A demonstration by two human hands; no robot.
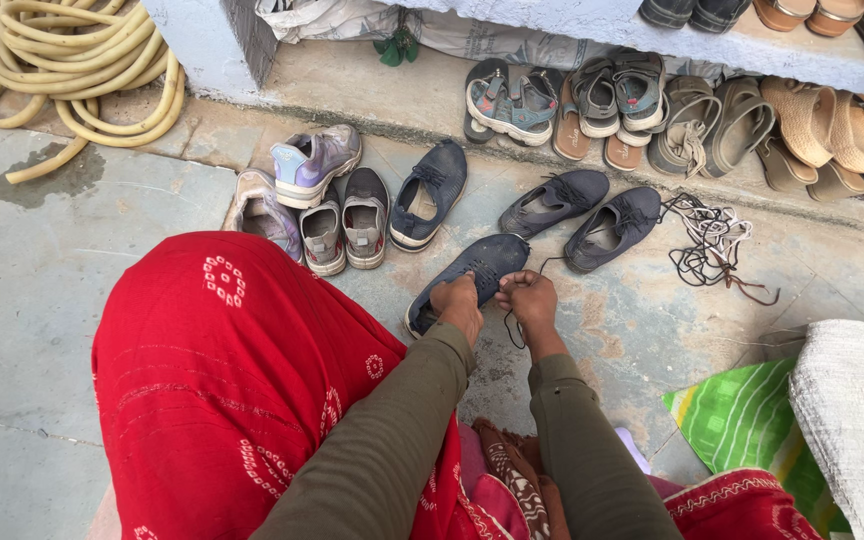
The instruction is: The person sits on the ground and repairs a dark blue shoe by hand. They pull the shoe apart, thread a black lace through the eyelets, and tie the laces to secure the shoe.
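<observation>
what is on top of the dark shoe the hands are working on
Both hands rest on the dark shoe: the left hand near its middle, the right hand pinching a black lace. The part beneath the hands is hidden.

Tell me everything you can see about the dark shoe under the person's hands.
The dark shoe is a navy, fabric-looking sneaker lying flat on the stone floor, toe pointing up and to the right. The left hand presses on its heel end. The right hand pinches a thin dark lace, which hangs in a loop. Its sole edge looks pale.
</observation>
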